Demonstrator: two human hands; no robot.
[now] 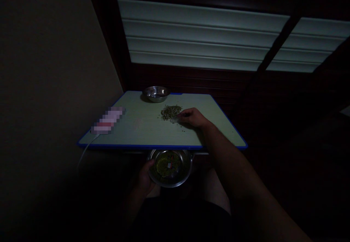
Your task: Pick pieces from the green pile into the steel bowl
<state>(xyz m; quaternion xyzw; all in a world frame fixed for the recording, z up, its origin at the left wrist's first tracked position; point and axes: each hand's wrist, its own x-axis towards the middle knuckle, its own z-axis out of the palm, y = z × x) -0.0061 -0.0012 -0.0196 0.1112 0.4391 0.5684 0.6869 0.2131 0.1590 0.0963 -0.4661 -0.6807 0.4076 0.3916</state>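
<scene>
My right hand (193, 117) reaches over the table and is closed on a small shiny utensil that looks like a spoon (175, 119). Its tip touches the near right side of a pile of small dark green grains or beans (168, 112), spread loosely on the tabletop. Below the front edge, my left hand (146, 176) grips the left rim of a steel bowl (179, 184), thumb over the edge. Inside that bowl lie greenish grains, along with a clear packet bearing a small label (169, 165). Dim light hides the left hand's lower fingers.
A second steel bowl (156, 94) stands at the back left of the pale, blue-edged table (147, 136). At left lies a blurred-out phone-like object (108, 120) with a white cable (86, 149). A wall rises at left; slatted panels (197, 38) stand behind.
</scene>
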